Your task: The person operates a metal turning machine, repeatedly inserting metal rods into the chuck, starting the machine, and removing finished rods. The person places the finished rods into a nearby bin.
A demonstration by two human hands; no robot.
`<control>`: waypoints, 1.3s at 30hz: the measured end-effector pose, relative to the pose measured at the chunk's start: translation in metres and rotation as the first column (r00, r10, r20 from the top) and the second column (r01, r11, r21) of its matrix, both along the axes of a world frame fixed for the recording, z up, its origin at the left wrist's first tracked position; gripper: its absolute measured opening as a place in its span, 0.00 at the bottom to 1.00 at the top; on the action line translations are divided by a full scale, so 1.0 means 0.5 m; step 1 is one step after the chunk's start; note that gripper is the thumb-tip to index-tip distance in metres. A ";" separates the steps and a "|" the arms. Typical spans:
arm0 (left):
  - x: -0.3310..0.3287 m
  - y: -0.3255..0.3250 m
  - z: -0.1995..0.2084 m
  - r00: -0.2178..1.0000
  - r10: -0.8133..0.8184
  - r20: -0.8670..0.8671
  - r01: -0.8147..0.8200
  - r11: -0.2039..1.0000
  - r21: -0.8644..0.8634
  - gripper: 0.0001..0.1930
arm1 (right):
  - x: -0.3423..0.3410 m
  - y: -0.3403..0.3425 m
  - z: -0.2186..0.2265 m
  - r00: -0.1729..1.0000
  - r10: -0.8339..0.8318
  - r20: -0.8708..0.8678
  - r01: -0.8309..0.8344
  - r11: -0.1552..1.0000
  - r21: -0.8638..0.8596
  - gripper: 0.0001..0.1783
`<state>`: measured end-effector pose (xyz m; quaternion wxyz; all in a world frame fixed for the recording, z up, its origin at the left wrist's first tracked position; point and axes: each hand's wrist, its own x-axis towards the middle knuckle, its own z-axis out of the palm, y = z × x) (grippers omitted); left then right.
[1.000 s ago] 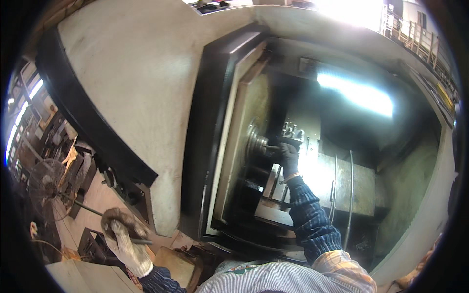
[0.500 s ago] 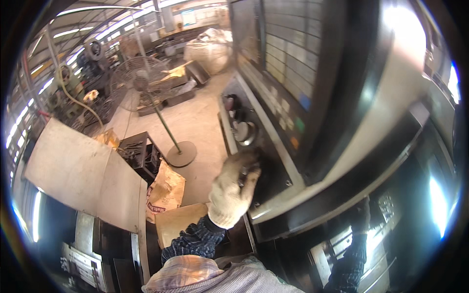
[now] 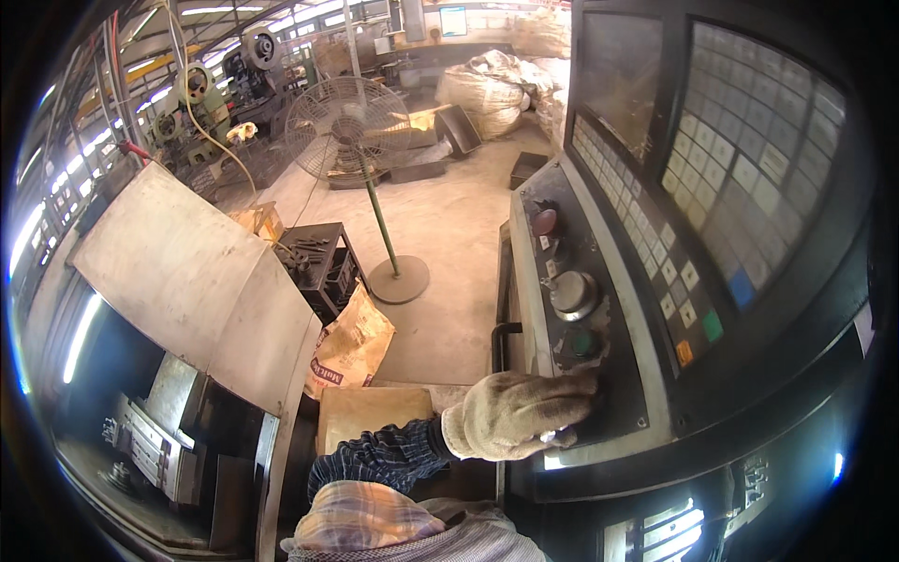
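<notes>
My left hand (image 3: 520, 415), in a pale work glove, reaches right onto the lower end of the black control panel (image 3: 613, 375). Its fingers are bent and drawn together. A small shiny metal piece (image 3: 554, 436) shows at the thumb side; its kind is not clear. Just beyond the fingers is a dark green push button (image 3: 582, 343). Farther up the panel come a round silver handwheel dial (image 3: 573, 294) and a red button (image 3: 544, 222). My right hand is out of view.
A keypad (image 3: 740, 155) rises on the right. Left stands a pale metal machine cover (image 3: 197, 272) beside a lit machine interior (image 3: 140, 450). Ahead are a pedestal fan (image 3: 348, 131), a dark metal rack (image 3: 323, 267), a paper sack (image 3: 354, 347) and a cardboard box (image 3: 370, 419).
The view has swung right, bringing the keypad fully in. My left hand stays at the panel's lower end, now turned more sideways. My right arm, seen at lower right before, has left the view.
</notes>
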<state>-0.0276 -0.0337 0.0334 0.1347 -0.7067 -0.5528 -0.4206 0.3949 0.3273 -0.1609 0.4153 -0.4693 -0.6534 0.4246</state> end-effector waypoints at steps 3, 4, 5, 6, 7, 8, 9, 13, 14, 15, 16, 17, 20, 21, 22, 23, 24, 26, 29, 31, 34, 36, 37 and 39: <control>-0.006 0.006 -0.008 1.000 -0.021 -0.012 0.022 0.998 0.053 0.18 | 0.018 0.010 0.066 0.981 -0.113 0.155 0.093 0.987 0.131 0.27; -0.006 0.011 -0.008 0.999 -0.036 -0.016 0.037 0.997 0.069 0.18 | 0.033 0.008 0.093 0.965 -0.172 0.199 0.135 0.974 0.184 0.26; -0.003 0.015 -0.008 1.000 -0.020 -0.023 0.022 0.994 0.108 0.19 | 0.037 0.020 0.108 0.951 -0.204 0.234 0.151 0.963 0.224 0.25; -0.004 0.014 -0.009 1.000 -0.020 -0.018 0.022 0.995 0.093 0.19 | 0.041 0.024 0.122 0.933 -0.239 0.268 0.169 0.951 0.258 0.25; -0.005 0.012 -0.009 1.000 -0.021 -0.013 0.021 0.997 0.077 0.19 | 0.041 0.033 0.137 0.918 -0.265 0.294 0.178 0.940 0.292 0.24; -0.007 0.010 -0.007 1.000 -0.026 -0.004 0.027 0.998 0.060 0.19 | 0.049 0.037 0.152 0.902 -0.295 0.315 0.190 0.927 0.323 0.23; -0.006 0.006 0.002 1.000 -0.014 -0.025 0.015 0.999 0.037 0.19 | 0.058 0.041 0.164 0.887 -0.315 0.336 0.197 0.919 0.341 0.23; -0.020 0.010 -0.004 0.997 -0.066 -0.035 0.069 0.994 0.086 0.18 | 0.072 0.054 0.185 0.839 -0.373 0.396 0.206 0.892 0.403 0.20; -0.025 0.012 -0.010 0.996 -0.076 -0.038 0.079 0.991 0.109 0.18 | 0.071 0.054 0.183 0.833 -0.380 0.403 0.202 0.886 0.417 0.19; -0.030 0.017 -0.015 0.995 -0.093 -0.044 0.098 0.987 0.130 0.18 | 0.067 0.053 0.178 0.822 -0.391 0.414 0.206 0.882 0.424 0.19; -0.034 0.021 -0.017 0.992 -0.113 -0.050 0.120 0.981 0.150 0.18 | 0.062 0.051 0.174 0.822 -0.393 0.413 0.205 0.880 0.428 0.18; -0.031 0.016 -0.014 0.993 -0.058 -0.103 0.070 0.990 0.118 0.17 | 0.057 0.051 0.166 0.822 -0.394 0.412 0.206 0.880 0.429 0.17; -0.032 0.007 -0.004 0.979 -0.040 -0.199 0.059 0.994 0.088 0.15 | 0.066 0.034 0.147 0.835 -0.396 0.381 0.215 0.874 0.436 0.15; -0.036 0.006 -0.001 0.976 -0.053 -0.213 0.076 0.992 0.099 0.15 | 0.071 0.021 0.138 0.845 -0.395 0.361 0.217 0.870 0.443 0.15; -0.031 0.006 0.008 0.978 -0.077 -0.196 0.089 0.995 0.054 0.14 | 0.084 0.005 0.129 0.852 -0.394 0.344 0.222 0.868 0.444 0.14; -0.029 0.010 0.009 0.973 -0.046 -0.228 0.066 0.994 0.084 0.14 | 0.090 -0.011 0.117 0.870 -0.383 0.310 0.222 0.867 0.446 0.13; -0.025 0.018 0.006 0.967 -0.032 -0.253 0.063 0.991 0.115 0.13 | 0.105 -0.033 0.104 0.889 -0.368 0.275 0.226 0.871 0.435 0.13; -0.019 0.020 -0.021 0.960 -0.055 -0.273 0.062 0.998 0.016 0.12 | 0.133 -0.080 0.089 0.924 -0.322 0.204 0.220 0.887 0.405 0.11; -0.022 0.050 -0.026 0.990 -0.111 -0.090 0.114 0.993 0.027 0.16 | 0.102 -0.186 0.123 0.758 -0.377 0.533 0.046 0.845 0.532 0.10; -0.029 0.021 -0.039 0.998 0.019 -0.055 -0.010 0.986 0.166 0.18 | -0.015 -0.237 0.105 0.901 -0.305 0.308 0.049 0.778 0.627 0.19; 0.040 0.047 -0.013 0.990 -0.129 -0.053 0.138 0.963 0.233 0.15 | 0.042 -0.455 0.109 0.847 -0.211 0.489 0.003 0.920 0.391 0.24; 0.070 0.024 -0.052 0.989 -0.138 0.048 0.124 0.966 0.226 0.17 | 0.086 -0.622 0.069 0.829 -0.239 0.506 0.129 0.961 0.243 0.26; 0.092 0.018 -0.063 0.949 -0.275 0.153 0.246 0.952 0.184 0.17 | 0.082 -0.688 0.080 0.821 -0.203 0.533 0.196 0.978 0.070 0.27; 0.170 -0.010 -0.103 0.801 -0.481 0.355 0.482 0.871 0.094 0.18 | 0.121 -0.824 -0.029 0.847 -0.267 0.460 0.273 0.960 0.054 0.28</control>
